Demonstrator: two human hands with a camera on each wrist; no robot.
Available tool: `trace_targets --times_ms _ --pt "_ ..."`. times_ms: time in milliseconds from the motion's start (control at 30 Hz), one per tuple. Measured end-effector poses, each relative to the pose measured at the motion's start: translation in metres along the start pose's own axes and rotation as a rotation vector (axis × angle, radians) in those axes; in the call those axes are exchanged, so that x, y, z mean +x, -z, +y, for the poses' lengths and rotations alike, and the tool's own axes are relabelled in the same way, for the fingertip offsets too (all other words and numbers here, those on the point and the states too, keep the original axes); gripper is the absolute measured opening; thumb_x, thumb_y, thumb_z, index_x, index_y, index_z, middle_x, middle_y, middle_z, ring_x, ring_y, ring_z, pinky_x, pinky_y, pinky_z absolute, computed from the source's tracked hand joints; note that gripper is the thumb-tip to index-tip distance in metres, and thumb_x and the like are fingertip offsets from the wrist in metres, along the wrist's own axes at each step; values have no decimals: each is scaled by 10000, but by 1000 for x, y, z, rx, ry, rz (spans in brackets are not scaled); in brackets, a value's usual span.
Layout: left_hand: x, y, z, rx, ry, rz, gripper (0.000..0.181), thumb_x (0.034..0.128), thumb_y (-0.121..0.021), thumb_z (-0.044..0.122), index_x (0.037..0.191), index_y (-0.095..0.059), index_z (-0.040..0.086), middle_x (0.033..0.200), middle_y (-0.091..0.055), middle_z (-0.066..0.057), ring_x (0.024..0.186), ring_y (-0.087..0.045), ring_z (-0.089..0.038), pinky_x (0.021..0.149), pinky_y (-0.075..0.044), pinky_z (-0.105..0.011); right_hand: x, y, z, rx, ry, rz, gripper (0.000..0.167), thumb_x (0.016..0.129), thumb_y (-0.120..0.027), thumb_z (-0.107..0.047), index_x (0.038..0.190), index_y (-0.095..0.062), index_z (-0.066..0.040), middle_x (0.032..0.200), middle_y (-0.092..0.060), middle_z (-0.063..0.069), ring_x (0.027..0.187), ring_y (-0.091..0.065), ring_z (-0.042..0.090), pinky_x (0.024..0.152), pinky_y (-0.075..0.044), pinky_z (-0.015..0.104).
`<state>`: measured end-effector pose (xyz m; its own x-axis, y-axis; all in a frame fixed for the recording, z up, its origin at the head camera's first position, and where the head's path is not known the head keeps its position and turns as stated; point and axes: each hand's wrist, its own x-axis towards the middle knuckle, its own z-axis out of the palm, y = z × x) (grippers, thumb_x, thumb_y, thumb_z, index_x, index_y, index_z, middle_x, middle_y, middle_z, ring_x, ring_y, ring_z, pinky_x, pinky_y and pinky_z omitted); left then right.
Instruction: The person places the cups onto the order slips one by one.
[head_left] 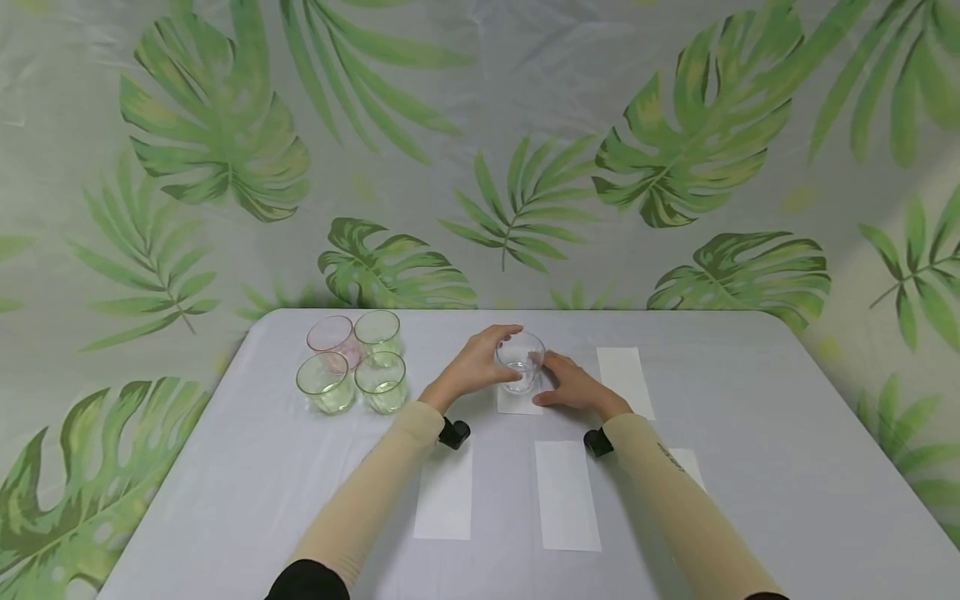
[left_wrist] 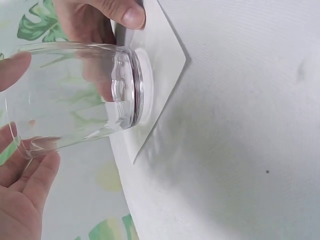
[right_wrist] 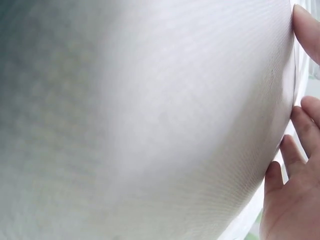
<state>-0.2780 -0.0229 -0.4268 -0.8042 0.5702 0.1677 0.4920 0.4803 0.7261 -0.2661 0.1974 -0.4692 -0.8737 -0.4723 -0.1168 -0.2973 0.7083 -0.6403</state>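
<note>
A clear drinking glass (head_left: pixel 521 363) stands upright over a white paper rectangle (head_left: pixel 519 406) near the back middle of the table. My left hand (head_left: pixel 480 360) grips it near the rim, thumb on one side and fingers on the other, as the left wrist view shows. The glass's base (left_wrist: pixel 129 87) is at the paper's surface; whether it bears fully on it I cannot tell. My right hand (head_left: pixel 577 385) rests low beside the glass, its thumb on the paper's edge. In the right wrist view the fingers (right_wrist: pixel 300 127) are spread against the white surface, holding nothing.
Several tinted glasses stand grouped at the back left, among them a pink-rimmed glass (head_left: pixel 330 334) and a greenish glass (head_left: pixel 381 387). More white paper rectangles lie at the right (head_left: pixel 626 379) and in front (head_left: pixel 442 496). A leaf-patterned cloth (head_left: pixel 525 200) hangs behind the table.
</note>
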Motion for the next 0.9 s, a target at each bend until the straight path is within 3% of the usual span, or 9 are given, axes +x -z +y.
trace_targets --times_ms 567,800,900 --pt "5 -8 -6 29 22 -9 747 810 -780 131 1437 -388 30 1423 -428 -140 1273 -433 -281 1031 -399 -396 0 0 0 -24 29 11 793 853 -716 -234 1457 -295 60 1498 -224 301 1364 -179 484 1089 -163 626" --pt "-1 -5 -4 20 34 -13 773 824 -770 178 1462 -351 55 1474 -367 -130 1356 -329 -286 1096 -307 -435 0 0 0 -15 23 9 798 850 -719 -236 1457 -295 60 1502 -222 295 1370 -173 476 1096 -157 618" --pt "-6 -1 -3 3 41 8 773 826 -768 207 1465 -355 72 1466 -380 -128 1335 -357 -295 1079 -330 -452 1 -1 0 -13 18 10 794 849 -720 -230 1457 -299 57 1504 -224 289 1372 -175 468 1101 -161 606"
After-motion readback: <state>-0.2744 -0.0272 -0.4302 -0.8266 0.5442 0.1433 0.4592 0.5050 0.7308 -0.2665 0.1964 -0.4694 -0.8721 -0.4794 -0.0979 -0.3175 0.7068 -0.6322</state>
